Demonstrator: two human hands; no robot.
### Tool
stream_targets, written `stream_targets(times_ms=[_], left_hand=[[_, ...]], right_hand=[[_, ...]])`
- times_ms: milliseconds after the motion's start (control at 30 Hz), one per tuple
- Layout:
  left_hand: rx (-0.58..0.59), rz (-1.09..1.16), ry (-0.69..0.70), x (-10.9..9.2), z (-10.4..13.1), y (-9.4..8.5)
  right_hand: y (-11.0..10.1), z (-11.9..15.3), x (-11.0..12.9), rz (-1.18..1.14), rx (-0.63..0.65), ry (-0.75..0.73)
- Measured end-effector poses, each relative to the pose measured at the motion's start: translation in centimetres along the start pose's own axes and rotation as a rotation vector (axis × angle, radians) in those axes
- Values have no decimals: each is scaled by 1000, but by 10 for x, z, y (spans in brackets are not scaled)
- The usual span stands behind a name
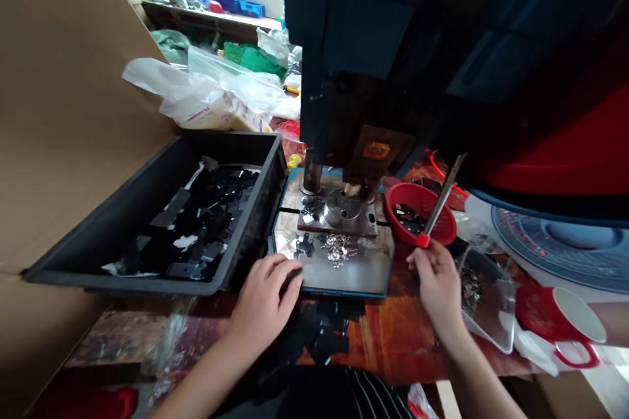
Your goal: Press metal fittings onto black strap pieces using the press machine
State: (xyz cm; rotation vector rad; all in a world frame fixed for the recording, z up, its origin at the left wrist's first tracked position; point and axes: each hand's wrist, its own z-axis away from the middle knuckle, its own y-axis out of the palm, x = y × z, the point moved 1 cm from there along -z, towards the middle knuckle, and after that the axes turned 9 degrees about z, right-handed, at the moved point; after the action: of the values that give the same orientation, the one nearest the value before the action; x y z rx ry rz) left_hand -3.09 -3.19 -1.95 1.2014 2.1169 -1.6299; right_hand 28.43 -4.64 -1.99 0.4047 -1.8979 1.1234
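My left hand lies at the front left corner of the press's metal base plate, thumb apart from the curved fingers, with nothing seen between them. My right hand is closed at the red lower end of a metal lever, right of the plate; its fingertips are partly hidden. Small shiny metal parts are heaped on the plate. Beside them lie small dark flat parts. Behind these sits a die block with a round disc, below the press head.
A black tray of dark flat pieces stands left, beside a cardboard wall. On the right are a red basket, a clear bin with metal parts and a red mug. Dark pieces lie before the plate.
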Motion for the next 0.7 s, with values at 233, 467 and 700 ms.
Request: stream_targets(times_ms=[233,467,700], left_hand=[[86,32,172,14,54,-7],[223,43,-34,32,72,-4],[307,169,-94,28,62,-6]], right_hand=[[7,113,-34,188,259,-219],[15,122,-36,243,330,-278],[19,120,-31,387,376,-324]])
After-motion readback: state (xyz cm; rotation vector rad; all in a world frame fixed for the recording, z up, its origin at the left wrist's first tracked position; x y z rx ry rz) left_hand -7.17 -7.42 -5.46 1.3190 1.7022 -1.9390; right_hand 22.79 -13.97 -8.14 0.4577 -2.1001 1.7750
